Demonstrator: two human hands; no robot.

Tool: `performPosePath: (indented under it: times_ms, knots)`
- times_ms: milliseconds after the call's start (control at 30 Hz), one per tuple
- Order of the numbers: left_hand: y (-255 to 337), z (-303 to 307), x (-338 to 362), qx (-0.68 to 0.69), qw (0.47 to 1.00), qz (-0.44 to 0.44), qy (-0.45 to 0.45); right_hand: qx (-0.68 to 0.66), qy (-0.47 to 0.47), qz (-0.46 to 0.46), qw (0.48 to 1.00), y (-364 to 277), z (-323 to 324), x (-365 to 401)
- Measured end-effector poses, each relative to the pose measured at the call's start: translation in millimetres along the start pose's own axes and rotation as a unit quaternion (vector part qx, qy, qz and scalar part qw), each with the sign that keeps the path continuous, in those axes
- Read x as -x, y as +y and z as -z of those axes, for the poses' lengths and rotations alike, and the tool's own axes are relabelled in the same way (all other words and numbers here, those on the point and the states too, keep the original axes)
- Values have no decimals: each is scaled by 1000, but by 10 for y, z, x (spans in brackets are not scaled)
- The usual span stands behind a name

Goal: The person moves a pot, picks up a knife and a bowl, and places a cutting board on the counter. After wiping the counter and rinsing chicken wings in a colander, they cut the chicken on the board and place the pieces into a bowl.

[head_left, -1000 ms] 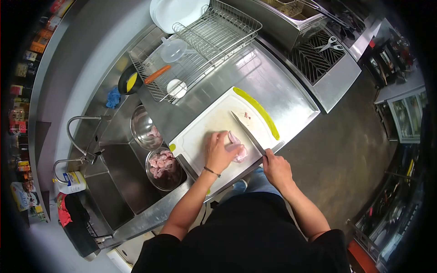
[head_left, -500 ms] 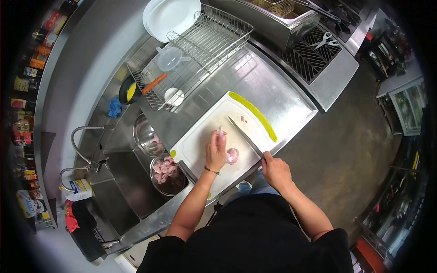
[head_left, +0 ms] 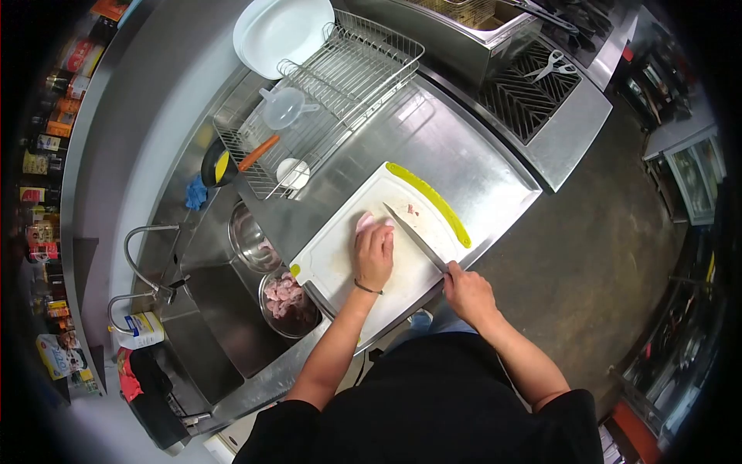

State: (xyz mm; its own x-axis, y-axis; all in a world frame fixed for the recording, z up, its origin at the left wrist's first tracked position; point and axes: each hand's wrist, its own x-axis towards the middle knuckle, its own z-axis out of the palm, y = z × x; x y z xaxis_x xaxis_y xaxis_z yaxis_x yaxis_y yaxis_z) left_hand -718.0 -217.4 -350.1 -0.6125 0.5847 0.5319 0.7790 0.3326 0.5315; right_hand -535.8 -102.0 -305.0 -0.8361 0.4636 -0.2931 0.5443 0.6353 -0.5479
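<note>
On the white cutting board (head_left: 332,246) with lime-green edging, my left hand (head_left: 374,255) has its fingers closed over a pale pink piece of raw meat (head_left: 364,222), most of which the hand hides. A knife (head_left: 418,240) is gripped by its handle in my right hand (head_left: 469,295), near the front edge of the board. Its blade lies low over the board, angled with the tip to the far left, just right of my left fingers. Small reddish scraps (head_left: 412,209) sit beyond the blade.
Left of the board, a metal bowl of raw meat pieces (head_left: 268,308) and another metal bowl (head_left: 241,232) stand at the sink (head_left: 202,305). Behind are a wire dish rack (head_left: 363,85) and a small pan (head_left: 210,164). Scissors (head_left: 550,68) rest on a grate at the far right.
The meat that lay nearer me on the board is gone from that spot; meat now shows at my left fingertips. My left hand has turned from upright to palm-down. The knife has barely moved.
</note>
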Motion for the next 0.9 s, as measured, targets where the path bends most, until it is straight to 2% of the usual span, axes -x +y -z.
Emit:
performPosePath:
  times_ms: [67,133,200,233,333,533,633,700,833,900]
  knots:
    - [49,20,61,-48,997,-16,-62,-4,1,2,1000,-2,-2,-8]
    - [-20,-33,62,-50,998,-23,-31,8,2,-8,1000,-30,27,3]
    - [-60,-33,62,10,996,84,-41,-2,32,15,999,-77,78,30]
    - [-64,-22,59,9,996,86,-39,-14,63,37,997,-107,105,35]
    - [-30,29,50,61,996,56,-36,31,54,71,996,-207,180,44]
    - [4,65,74,79,992,76,-56,76,-3,67,995,-235,210,50]
    - [1,41,48,76,989,82,-93,126,17,53,990,-219,198,60]
    - [1,-6,-28,-53,996,-51,-56,142,24,47,989,-218,159,31]
    - [5,-141,-107,-138,988,-38,-58,171,31,20,985,-279,62,-16]
    - [-53,-194,-144,-163,983,-70,-41,177,29,17,984,-286,86,-12]
